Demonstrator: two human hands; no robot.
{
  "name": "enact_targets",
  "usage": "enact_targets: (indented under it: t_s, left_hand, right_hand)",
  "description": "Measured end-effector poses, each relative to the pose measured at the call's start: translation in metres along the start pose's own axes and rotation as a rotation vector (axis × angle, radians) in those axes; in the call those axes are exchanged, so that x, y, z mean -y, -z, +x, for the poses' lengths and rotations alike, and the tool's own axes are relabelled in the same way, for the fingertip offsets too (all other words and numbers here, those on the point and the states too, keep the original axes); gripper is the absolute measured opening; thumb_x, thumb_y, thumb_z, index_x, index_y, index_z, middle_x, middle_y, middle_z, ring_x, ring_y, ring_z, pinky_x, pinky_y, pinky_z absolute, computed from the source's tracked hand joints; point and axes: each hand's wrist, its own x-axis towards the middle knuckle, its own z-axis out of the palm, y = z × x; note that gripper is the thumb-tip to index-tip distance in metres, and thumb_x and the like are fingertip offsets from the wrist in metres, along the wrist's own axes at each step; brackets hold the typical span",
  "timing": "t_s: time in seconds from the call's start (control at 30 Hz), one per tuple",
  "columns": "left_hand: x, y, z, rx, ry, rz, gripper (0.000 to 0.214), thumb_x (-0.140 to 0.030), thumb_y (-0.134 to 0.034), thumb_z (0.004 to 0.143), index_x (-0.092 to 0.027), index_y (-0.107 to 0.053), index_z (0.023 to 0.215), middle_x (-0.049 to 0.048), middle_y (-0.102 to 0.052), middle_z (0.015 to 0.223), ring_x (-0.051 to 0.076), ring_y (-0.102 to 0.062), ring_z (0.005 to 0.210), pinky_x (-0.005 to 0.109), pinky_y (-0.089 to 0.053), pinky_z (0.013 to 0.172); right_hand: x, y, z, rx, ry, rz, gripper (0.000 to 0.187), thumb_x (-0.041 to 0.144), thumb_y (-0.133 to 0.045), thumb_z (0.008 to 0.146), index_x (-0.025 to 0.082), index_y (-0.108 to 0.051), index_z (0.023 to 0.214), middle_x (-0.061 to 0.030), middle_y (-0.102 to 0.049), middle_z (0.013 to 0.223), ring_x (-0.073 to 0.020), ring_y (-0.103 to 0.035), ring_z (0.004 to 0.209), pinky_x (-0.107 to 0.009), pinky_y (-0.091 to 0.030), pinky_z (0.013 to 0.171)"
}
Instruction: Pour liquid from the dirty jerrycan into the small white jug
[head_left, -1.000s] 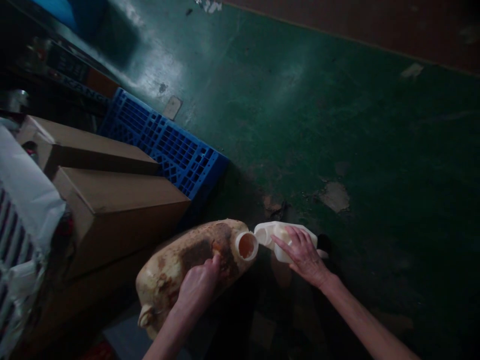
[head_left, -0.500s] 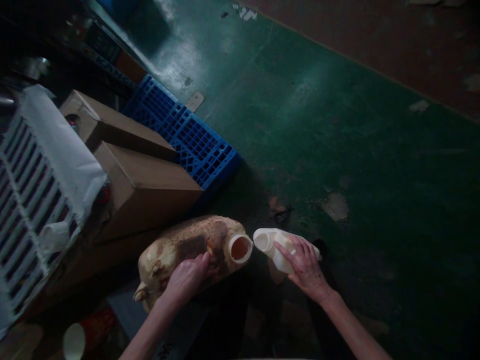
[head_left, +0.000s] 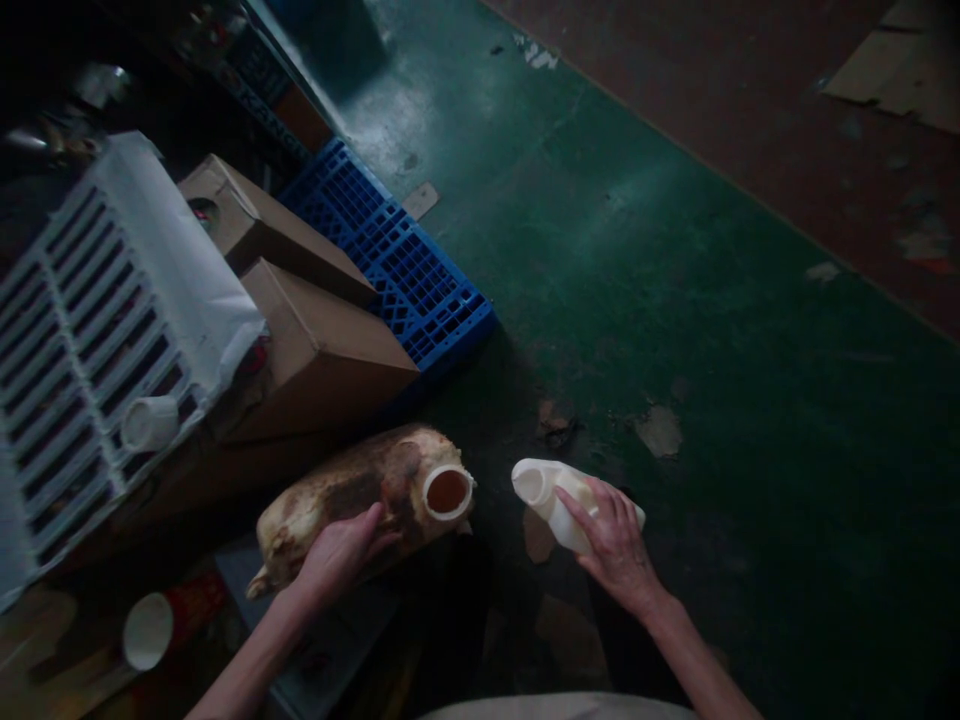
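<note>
A large stained plastic jug [head_left: 352, 480] stands low at the lower middle, slanted in view, its wide round mouth uncapped and reddish-brown inside. My left hand [head_left: 341, 550] is against its near side, thumb and fingers apart rather than wrapped round a handle. To the right, my right hand [head_left: 611, 535] grips a small white plastic jug [head_left: 551, 495] around its body. The white jug's wide opening faces left toward the big jug's mouth, with a gap between them. What the white jug contains is too dim to tell.
At left, a white slatted crate [head_left: 90, 350] bears a white cap [head_left: 150, 424]. Cardboard boxes [head_left: 330, 330] rest by a blue plastic pallet [head_left: 397, 260]. A red cup-like container [head_left: 169, 620] lies lower left. Scraps [head_left: 660, 430] litter the green floor [head_left: 675, 260].
The big jug and my left hand have shifted left, away from the white jug. My left fingers have loosened and spread. My right hand still holds the white jug; the view has turned slightly.
</note>
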Motion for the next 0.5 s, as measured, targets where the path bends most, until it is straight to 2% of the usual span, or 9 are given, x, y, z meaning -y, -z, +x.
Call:
enact_targets:
  t_s: [0.13, 0.27, 0.4, 0.5]
  left_hand:
    - [0.038, -0.004, -0.013, -0.036, 0.072, -0.102, 0.029, -0.048, -0.033, 0.095, -0.022, -0.045, 0.097, 0.0069, -0.069, 0.087, 0.025, -0.068, 0.082, 0.031, -0.044, 0.067]
    - [0.099, -0.015, -0.025, -0.043, 0.118, -0.182, 0.032, -0.05, -0.033, 0.093, -0.022, -0.045, 0.1, 0.008, -0.069, 0.092, 0.025, -0.067, 0.087, 0.032, -0.047, 0.072]
    - [0.158, -0.037, -0.037, 0.028, 0.177, -0.239, 0.039, -0.052, -0.037, 0.087, -0.02, -0.05, 0.105, 0.0127, -0.069, 0.109, 0.028, -0.066, 0.101, 0.036, -0.05, 0.088]
    - [0.185, -0.06, -0.049, 0.061, 0.243, -0.264, 0.054, -0.053, -0.04, 0.08, -0.013, -0.052, 0.113, 0.0211, -0.064, 0.122, 0.034, -0.061, 0.113, 0.041, -0.048, 0.096]
  right_hand:
    - [0.005, 0.006, 0.005, -0.002, 0.008, -0.005, 0.09, 0.023, -0.075, 0.064, 0.036, -0.033, 0.143, -0.0124, -0.035, 0.139, -0.0361, -0.038, 0.124, -0.055, -0.035, 0.105]
    - [0.018, 0.013, 0.012, 0.001, -0.026, -0.046, 0.092, 0.024, -0.077, 0.064, 0.036, -0.031, 0.143, -0.0132, -0.034, 0.139, -0.0362, -0.037, 0.125, -0.054, -0.033, 0.106]
    - [0.036, 0.019, 0.019, 0.004, -0.091, -0.104, 0.094, 0.029, -0.078, 0.064, 0.036, -0.03, 0.144, -0.0136, -0.032, 0.14, -0.037, -0.037, 0.125, -0.055, -0.033, 0.105]
    - [0.046, 0.02, 0.024, -0.009, -0.132, -0.132, 0.094, 0.03, -0.079, 0.063, 0.035, -0.031, 0.144, -0.0135, -0.033, 0.139, -0.037, -0.039, 0.12, -0.054, -0.037, 0.102]
